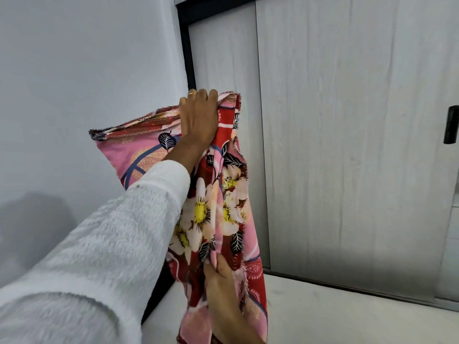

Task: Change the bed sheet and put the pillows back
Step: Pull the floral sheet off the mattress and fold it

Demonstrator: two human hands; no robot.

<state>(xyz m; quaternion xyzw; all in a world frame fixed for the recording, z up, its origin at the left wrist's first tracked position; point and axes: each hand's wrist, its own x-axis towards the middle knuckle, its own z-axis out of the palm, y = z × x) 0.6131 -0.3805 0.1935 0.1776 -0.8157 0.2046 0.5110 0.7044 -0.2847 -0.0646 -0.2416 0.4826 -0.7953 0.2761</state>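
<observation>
I hold a red and pink floral pillow cover [223, 207] upright in the air at the centre of the view. Its stitched, frayed top edge runs left to a pink corner, and that pink part looks stuffed. My left hand [198, 115], in a white sleeve and wearing a gold ring, grips the top edge where the cloth bunches. My right hand [221, 289] pinches the hanging cloth low down, from below. I cannot tell for sure whether a pillow is inside. No bed or sheet is in view.
A white wall [87, 58] fills the left. Grey wood-grain wardrobe doors [347, 132] stand close behind the cover, with a black frame [187, 50] and a black handle [450, 125] at the right edge. Pale floor [323, 314] lies below.
</observation>
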